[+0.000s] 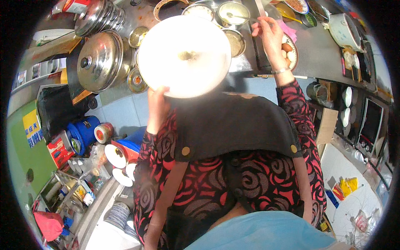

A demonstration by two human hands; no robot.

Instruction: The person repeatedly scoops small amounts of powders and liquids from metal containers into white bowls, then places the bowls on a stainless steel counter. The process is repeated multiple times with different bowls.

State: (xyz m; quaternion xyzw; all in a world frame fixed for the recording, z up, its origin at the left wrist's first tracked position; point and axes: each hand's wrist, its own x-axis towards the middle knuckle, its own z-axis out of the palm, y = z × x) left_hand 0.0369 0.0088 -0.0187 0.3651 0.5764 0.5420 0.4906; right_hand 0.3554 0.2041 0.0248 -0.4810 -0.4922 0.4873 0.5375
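Observation:
My left hand (158, 101) grips the near left rim of a large round white plate (184, 78), which is strongly overexposed. A small greenish-brown heap (188, 56) lies at the plate's middle. Beyond the plate's right edge, my right hand (269, 32) holds the handle of a metal spoon (243, 17). The spoon's bowl end rests over a metal pot (234, 9) of pale contents. Close below stands a metal bowl (235, 42) with brownish contents, partly hidden by the plate. A patterned bowl of brown and white eggs (287, 47) sits beside my right wrist.
A large lidded steel pot (101, 62) stands left, with stacked metal lids or pans (103, 18) behind it. A small metal bowl (137, 80) lies between pot and plate. At the far right are a white enamel pot (343, 32) and a bowl of nuts (297, 5). A blue bucket (84, 131) is at lower left.

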